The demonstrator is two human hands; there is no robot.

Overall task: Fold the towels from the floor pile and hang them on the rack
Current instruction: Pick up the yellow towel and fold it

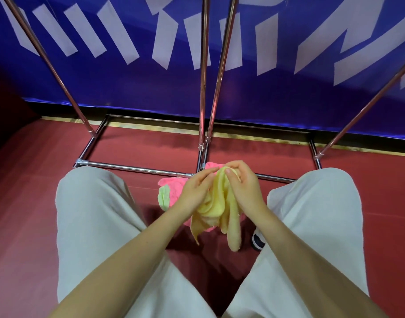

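Note:
A crumpled yellow towel (216,207) hangs between my knees above the floor. My right hand (244,183) grips its top edge, fingers curled over the cloth. My left hand (195,188) lies against the towel's left side with fingers nearly straight; I cannot see a pinch. Under them on the red floor lies a pile with a pink towel (174,187) and a light green towel (163,197). The chrome rack (203,88) stands just beyond the pile, its base bar (137,168) running across the floor.
My knees in pale trousers (93,214) flank the pile on both sides. A dark shoe (257,241) shows by my right leg. A blue banner with white lettering (288,76) covers the wall behind the rack. Slanted rack poles (47,56) rise left and right.

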